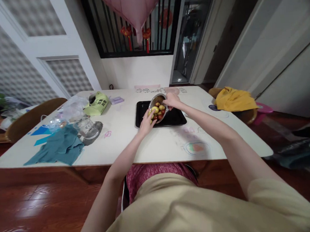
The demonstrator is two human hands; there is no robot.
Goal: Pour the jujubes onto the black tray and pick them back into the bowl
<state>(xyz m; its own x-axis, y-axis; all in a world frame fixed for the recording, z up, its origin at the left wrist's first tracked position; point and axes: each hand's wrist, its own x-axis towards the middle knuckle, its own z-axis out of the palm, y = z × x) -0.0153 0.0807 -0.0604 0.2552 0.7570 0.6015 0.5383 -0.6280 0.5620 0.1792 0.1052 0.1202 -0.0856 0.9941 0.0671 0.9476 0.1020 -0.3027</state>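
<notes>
A metal bowl [163, 96] of small round fruit [160, 112], yellow-green and reddish brown, is tilted over a black baking tray [177, 120] on the white table. My right hand [172, 100] is closed on the bowl's far right rim. At the bowl's lower left side, my left hand [145, 123] reaches in with its fingers bent against a yellow fruit [155, 110]. Some fruit lies partly behind those fingers. Whether the bowl touches the tray cannot be seen.
Left on the white table [119, 143] are a teal cloth [62, 146], a glass jug [87, 127], clear plastic bags [72, 108] and a lime-green visor [97, 102]. A yellow cloth [234, 99] hangs on the right chair. A pink balloon [135, 6] hangs beyond the table.
</notes>
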